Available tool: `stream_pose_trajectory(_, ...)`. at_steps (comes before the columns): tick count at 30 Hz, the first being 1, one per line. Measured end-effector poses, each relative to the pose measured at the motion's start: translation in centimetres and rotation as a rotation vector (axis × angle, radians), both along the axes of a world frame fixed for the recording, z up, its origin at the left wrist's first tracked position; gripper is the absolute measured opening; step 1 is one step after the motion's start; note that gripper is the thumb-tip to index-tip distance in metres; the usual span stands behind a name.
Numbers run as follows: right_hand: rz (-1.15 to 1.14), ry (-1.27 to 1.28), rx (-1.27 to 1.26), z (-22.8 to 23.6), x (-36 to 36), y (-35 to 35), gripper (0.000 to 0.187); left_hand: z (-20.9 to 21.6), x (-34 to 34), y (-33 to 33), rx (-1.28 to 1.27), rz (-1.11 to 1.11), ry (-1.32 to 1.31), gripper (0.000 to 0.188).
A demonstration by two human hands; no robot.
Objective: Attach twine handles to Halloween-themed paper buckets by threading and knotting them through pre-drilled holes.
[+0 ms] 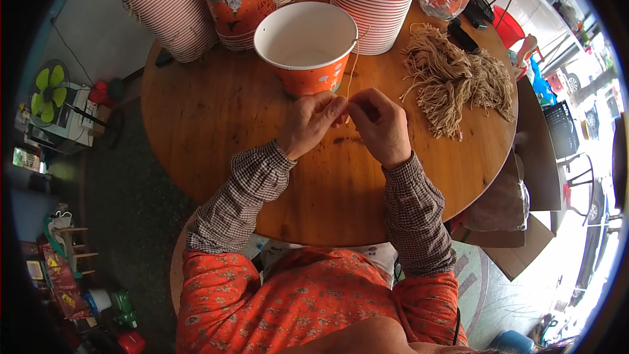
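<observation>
Standing on the counter (216, 124), the paper bucket (305, 49), just beyond the left grip (309, 121) and right grip (383, 124), could tip or tear if both, pinching the thin cord (352, 73) between them, tug too hard.

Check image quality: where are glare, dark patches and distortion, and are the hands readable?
Head view: glare washes out the far right; head view: floor at left is dark; head view: fisheye rim is black, and the left bucket stack looks splayed outward; head view: left hand and right hand look fairly sharp, but string is lost between their fingers.
</observation>
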State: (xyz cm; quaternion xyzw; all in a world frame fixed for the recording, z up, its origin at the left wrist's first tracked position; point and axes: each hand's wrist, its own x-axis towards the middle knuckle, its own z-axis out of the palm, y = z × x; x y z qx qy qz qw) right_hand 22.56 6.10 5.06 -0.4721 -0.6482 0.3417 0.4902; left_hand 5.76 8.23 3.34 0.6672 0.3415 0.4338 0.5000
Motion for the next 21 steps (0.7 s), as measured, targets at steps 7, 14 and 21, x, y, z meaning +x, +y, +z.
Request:
stream_pose_trajectory(7, -0.016, -0.019, 0.013, -0.09, -0.07, 0.09, 0.010, 0.13, -0.01, -0.22, 0.115, 0.079, 0.056, 0.035)
stream_pose_trajectory(14, -0.010, -0.061, 0.053, -0.26, -0.05, 0.12, 0.011, 0.22, 0.32, -0.21, 0.064, 0.093, -0.071, 0.028)
stream_pose_trajectory(21, -0.012, -0.066, 0.033, 0.12, -0.09, -0.04, 0.012, 0.18, 0.07, -0.24, 0.127, 0.149, 0.031, 0.020)
